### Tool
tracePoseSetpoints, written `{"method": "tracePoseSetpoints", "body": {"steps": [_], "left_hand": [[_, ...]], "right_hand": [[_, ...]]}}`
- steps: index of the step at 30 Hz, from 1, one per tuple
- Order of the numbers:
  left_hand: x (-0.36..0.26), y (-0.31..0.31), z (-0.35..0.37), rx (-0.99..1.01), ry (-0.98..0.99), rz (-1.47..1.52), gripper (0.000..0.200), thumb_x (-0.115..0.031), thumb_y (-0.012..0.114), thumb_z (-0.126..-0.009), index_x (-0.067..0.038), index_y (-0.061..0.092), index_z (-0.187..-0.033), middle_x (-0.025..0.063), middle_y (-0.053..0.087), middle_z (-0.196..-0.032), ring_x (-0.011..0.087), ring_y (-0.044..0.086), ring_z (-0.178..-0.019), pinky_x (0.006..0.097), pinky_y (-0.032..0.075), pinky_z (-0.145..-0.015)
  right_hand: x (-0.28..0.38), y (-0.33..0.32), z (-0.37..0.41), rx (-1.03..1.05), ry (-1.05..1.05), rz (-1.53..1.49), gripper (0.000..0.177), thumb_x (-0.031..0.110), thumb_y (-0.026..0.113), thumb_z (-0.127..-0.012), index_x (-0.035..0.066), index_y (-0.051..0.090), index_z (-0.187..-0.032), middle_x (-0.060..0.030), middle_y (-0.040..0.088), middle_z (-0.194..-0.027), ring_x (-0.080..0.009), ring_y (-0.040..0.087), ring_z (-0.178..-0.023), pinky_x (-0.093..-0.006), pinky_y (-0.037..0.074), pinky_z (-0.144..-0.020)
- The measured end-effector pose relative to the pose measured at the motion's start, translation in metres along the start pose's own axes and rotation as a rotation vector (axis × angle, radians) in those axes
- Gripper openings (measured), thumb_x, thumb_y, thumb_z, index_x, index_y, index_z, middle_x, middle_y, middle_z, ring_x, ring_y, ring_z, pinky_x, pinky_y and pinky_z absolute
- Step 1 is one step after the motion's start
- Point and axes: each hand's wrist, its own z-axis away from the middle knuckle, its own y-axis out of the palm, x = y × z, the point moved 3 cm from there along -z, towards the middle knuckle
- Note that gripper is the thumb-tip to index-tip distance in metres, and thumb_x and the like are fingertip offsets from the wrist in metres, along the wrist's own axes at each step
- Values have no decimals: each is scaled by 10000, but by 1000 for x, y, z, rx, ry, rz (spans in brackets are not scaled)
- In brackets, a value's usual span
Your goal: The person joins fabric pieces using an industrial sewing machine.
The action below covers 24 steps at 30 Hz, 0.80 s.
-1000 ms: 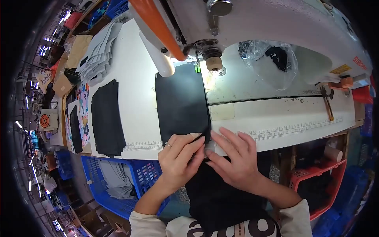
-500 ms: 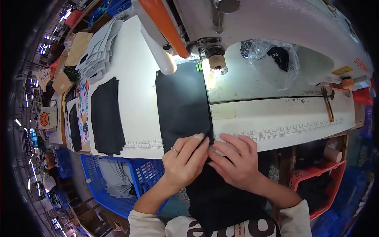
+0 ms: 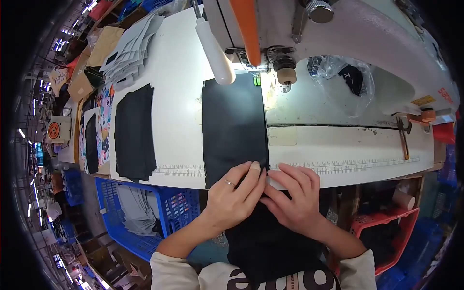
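A long black fabric piece (image 3: 234,125) lies flat on the white table, its far end at the needle area of the sewing machine (image 3: 357,24). My left hand (image 3: 238,193) pinches the near right corner of this fabric, thumb and forefinger together; a ring is on one finger. Right beside it, my right hand (image 3: 295,195) has its fingers bent at the same edge, and its fingertips meet the fabric's corner. What lies between the fingertips is mostly hidden.
A black fabric stack (image 3: 135,133) and grey pieces (image 3: 130,50) lie left. Below the table edge are a blue basket (image 3: 166,212) and a red crate (image 3: 382,220). A ruler strip (image 3: 338,166) crosses the table; small snips (image 3: 404,140) lie right, near a plastic bag (image 3: 360,94).
The whole view has shifted, with the table and machine appearing further right. Both hands stay at the fabric's near right corner, with the fingers slightly changed in pose.
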Motion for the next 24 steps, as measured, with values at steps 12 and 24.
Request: {"method": "tracePoseSetpoints", "body": {"steps": [12, 24], "left_hand": [[8, -12, -2, -132, -384, 450, 343, 80, 726, -710, 28, 751, -1048, 147, 719, -1119, 304, 718, -974, 351, 608, -778], [1, -1, 7, -20, -74, 191, 320, 27, 704, -727, 80, 740, -1040, 183, 711, -1132, 347, 717, -1072, 393, 625, -854]], "right_hand": [[-1, 0, -1, 46, -62, 53, 348, 206, 833, -798, 104, 738, -1118, -39, 659, -1284, -235, 614, -1219, -474, 416, -1015], [-3, -2, -1, 33, -94, 8, 308, 146, 801, -819, 61, 729, -1105, -66, 686, -1228, -235, 651, -1166, -429, 453, -953]]}}
